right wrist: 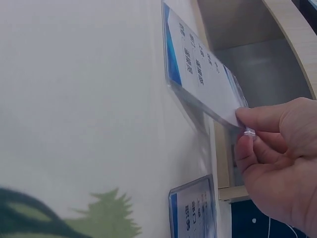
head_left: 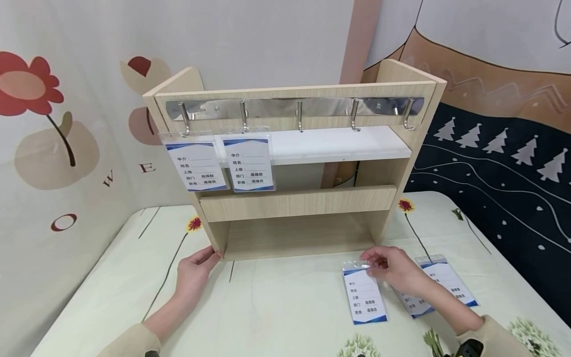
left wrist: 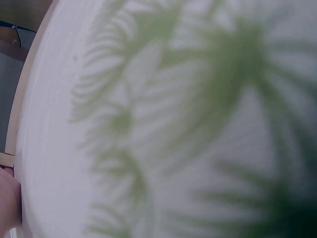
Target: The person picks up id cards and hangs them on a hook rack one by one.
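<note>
My right hand point(head_left: 394, 267) pinches the clear top edge of a badge card point(head_left: 365, 296) in a plastic sleeve. In the right wrist view the card point(right wrist: 198, 69) slants up off the cloth, held between thumb and fingers. My left hand point(head_left: 195, 272) holds the lower left front corner of a wooden shelf point(head_left: 298, 204); only part of it shows in the left wrist view. Two similar cards, a left one point(head_left: 196, 166) and a right one point(head_left: 250, 164), hang from the two leftmost hooks of the metal hook rail point(head_left: 272, 107).
Other badge cards point(head_left: 448, 282) lie on the cloth-covered table point(head_left: 276, 307), partly hidden under my right forearm. Three hooks on the right of the rail carry nothing. A white board point(head_left: 339, 144) sits behind the rail. Patterned curtains point(head_left: 267, 44) stand behind and beside the table.
</note>
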`<state>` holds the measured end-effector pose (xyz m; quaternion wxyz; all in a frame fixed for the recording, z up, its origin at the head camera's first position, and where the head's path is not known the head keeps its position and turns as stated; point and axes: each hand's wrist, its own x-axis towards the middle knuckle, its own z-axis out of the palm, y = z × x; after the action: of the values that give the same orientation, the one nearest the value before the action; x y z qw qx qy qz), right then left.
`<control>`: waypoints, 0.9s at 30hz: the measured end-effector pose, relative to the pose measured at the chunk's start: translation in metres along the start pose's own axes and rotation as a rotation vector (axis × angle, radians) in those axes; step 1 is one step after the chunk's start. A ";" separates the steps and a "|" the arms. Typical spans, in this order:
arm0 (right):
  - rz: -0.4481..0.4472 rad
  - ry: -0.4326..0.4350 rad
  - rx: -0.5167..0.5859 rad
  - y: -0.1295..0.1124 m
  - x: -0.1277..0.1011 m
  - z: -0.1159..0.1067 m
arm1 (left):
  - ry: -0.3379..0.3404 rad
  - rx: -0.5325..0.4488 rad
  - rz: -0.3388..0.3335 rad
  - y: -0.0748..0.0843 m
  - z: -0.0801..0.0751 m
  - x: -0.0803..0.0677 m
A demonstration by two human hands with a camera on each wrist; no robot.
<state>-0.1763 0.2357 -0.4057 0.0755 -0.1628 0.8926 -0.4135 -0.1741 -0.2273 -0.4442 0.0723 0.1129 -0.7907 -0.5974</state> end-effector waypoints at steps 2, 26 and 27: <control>-0.011 0.004 0.029 -0.001 0.001 0.000 | 0.000 -0.001 0.000 0.000 0.000 0.000; -0.157 0.018 0.164 -0.014 0.002 -0.003 | 0.003 0.004 0.003 0.000 0.000 0.000; -0.160 0.022 0.161 -0.015 0.003 -0.003 | 0.004 0.003 0.003 0.000 0.000 0.000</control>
<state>-0.1760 0.2277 -0.3923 0.0454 -0.2223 0.8415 -0.4903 -0.1740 -0.2269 -0.4441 0.0746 0.1129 -0.7916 -0.5959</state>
